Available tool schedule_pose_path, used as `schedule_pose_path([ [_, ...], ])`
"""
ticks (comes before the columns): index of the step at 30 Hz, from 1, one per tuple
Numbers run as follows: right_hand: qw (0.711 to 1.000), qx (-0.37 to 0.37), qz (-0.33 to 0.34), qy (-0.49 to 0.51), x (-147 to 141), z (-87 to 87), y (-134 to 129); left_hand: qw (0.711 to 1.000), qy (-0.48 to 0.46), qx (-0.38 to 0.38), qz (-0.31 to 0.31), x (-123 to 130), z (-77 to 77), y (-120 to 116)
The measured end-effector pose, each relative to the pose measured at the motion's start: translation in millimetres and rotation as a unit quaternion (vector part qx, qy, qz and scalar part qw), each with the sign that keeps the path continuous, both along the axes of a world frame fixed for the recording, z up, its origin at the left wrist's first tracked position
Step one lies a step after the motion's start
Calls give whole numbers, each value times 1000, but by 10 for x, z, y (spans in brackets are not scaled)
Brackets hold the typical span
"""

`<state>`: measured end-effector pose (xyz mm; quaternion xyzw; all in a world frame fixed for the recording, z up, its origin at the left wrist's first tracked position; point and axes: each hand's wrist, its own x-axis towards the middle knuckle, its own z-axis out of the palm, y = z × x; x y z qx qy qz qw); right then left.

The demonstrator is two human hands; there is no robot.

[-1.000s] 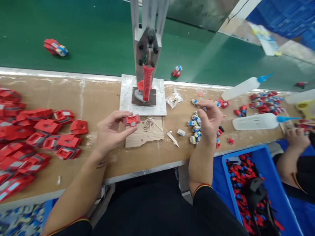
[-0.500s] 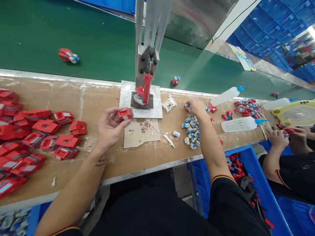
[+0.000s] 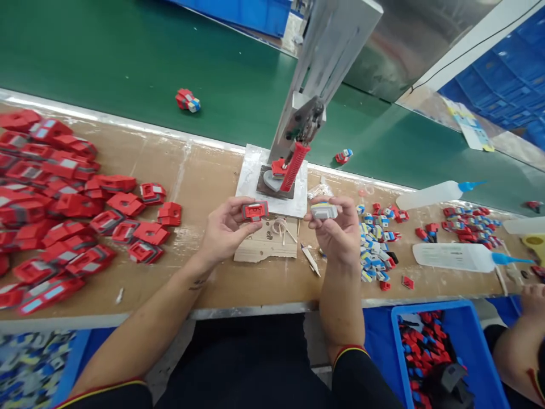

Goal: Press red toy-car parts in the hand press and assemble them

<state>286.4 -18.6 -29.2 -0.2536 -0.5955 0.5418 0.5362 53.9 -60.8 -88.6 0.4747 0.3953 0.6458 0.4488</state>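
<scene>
Between the thumb and fingers of my left hand (image 3: 225, 232) is a red plastic part (image 3: 255, 211) with a grey rim, its recessed side facing me. My right hand (image 3: 339, 230) pinches a small grey-and-white plastic block (image 3: 324, 211) with a yellow edge. The two pieces are apart, at about the same height. Behind them stands a hand press (image 3: 304, 133) with a red handle (image 3: 294, 166) on a white metal base plate (image 3: 244, 176). To the right of my right hand lies a pile of small blue-and-white blocks (image 3: 373, 250).
Many red parts (image 3: 63, 210) cover the left of the table. A cardboard piece (image 3: 251, 250), a white pen-like tool (image 3: 310, 260) and glue bottles (image 3: 455, 257) lie nearby. A green conveyor (image 3: 128, 74) runs behind. Blue bins (image 3: 472, 324) stand below. A co-worker's arm (image 3: 525, 335) is at right.
My right hand has come back left from the block pile and now holds up a grey-and-white block. My left hand still holds the red part. The view has shifted and tilted.
</scene>
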Motion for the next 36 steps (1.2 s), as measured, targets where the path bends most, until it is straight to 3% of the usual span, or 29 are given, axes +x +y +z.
schedule_pose_path([
  [5, 993, -100, 36, 58, -157, -121, -99, 1000, 10, 10, 0, -15, -8, -25],
  [8, 993, -103, 33, 52, -170, -167, -152, 999, 50, 11, 7, 27, 36, -77],
  [13, 994, 13, -95, -55, -336, -252, -304, 977, 196, 43, 74, 90, 95, -157],
  [19, 949, 166, -203, -174, -578, -352, -450, 923, 337, 120, 144, 112, 76, -209],
  [27, 923, 214, -240, -211, -660, -393, -470, 886, 373, 185, 204, 144, 25, -238],
  [31, 916, 245, -249, -197, -648, -400, -456, 895, 353, 199, 186, 115, 27, -252],
  [36, 905, 281, -257, -190, -626, -436, -433, 935, 274, 212, 78, 68, 103, -265],
])
